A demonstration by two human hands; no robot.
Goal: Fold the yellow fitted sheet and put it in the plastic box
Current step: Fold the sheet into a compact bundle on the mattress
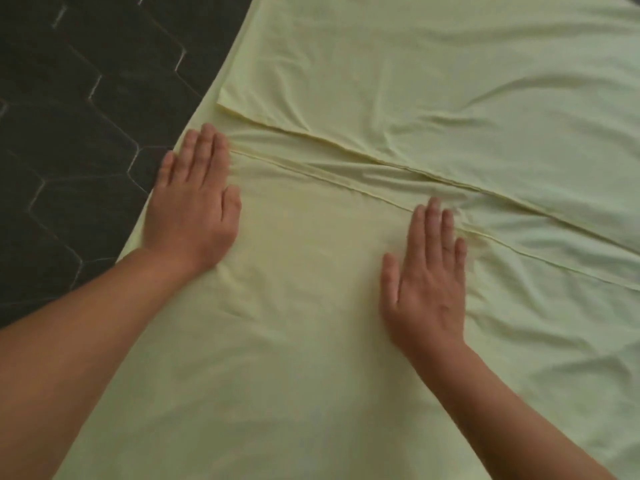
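The pale yellow fitted sheet (398, 81) is spread flat over the floor and fills most of the view. Two folded flaps meet along a diagonal line of hemmed edges running from mid-left to the right edge. My left hand (195, 199) lies flat, fingers straight, pressing on the near flap at its left end beside the sheet's left border. My right hand (427, 275) lies flat with straight fingers on the same flap, fingertips at the hem. The plastic box is not in view.
Dark floor (79, 109) with hexagonal tiles and pale grout lines shows at the left, beyond the sheet's edge. Shallow wrinkles run across the fabric at the right and near my wrists.
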